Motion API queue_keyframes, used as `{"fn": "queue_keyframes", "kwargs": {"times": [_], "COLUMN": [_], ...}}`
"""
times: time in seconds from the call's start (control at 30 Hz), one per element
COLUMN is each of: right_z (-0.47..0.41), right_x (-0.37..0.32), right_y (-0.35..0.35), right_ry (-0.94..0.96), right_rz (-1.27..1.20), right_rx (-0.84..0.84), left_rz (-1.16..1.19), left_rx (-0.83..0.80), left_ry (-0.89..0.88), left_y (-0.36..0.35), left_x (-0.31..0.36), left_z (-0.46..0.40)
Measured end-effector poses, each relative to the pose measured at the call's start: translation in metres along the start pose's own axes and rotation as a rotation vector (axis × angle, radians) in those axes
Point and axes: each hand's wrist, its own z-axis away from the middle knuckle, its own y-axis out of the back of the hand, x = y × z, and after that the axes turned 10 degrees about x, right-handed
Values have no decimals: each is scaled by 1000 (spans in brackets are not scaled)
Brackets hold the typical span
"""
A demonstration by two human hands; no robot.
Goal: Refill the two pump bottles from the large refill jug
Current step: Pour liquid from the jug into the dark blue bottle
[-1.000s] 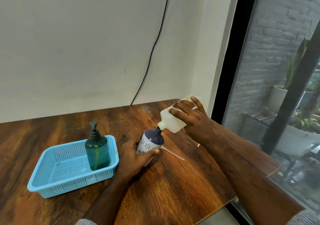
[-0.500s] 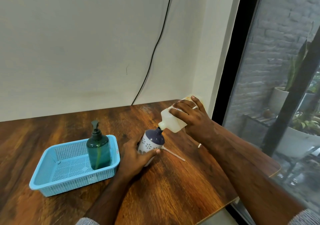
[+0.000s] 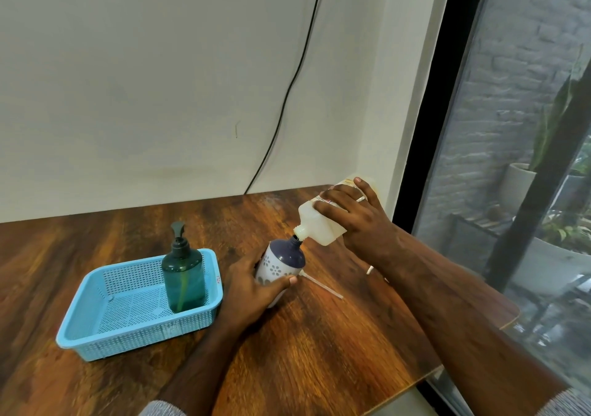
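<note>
My right hand (image 3: pixel 355 220) grips the pale refill jug (image 3: pixel 319 228), tipped down to the left so its spout meets the open neck of the white floral bottle (image 3: pixel 281 263) with a dark blue top. My left hand (image 3: pixel 252 291) holds that bottle, tilted toward the jug, on the wooden table (image 3: pixel 319 351). A dark green pump bottle (image 3: pixel 183 279) with its pump on stands upright in the blue basket (image 3: pixel 96 339) to the left. A thin white pump tube (image 3: pixel 323 286) lies on the table right of the floral bottle.
A black cable (image 3: pixel 287 96) runs down the wall to the table's back edge. The table's right edge sits by a dark window frame (image 3: pixel 425 160), with potted plants beyond the glass.
Hands, jug and floral bottle keep the same pouring pose. The view has shifted slightly; nothing else has moved.
</note>
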Motion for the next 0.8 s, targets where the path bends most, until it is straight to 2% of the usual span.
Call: {"fn": "queue_keyframes", "kwargs": {"times": [0.8], "right_z": [-8], "right_x": [-1], "right_y": [5], "right_ry": [55], "right_rz": [26], "right_rx": [15], "left_rz": [5], "left_rx": [12], "left_ry": [24], "left_y": [-1], "left_x": [-2], "left_z": [0]}}
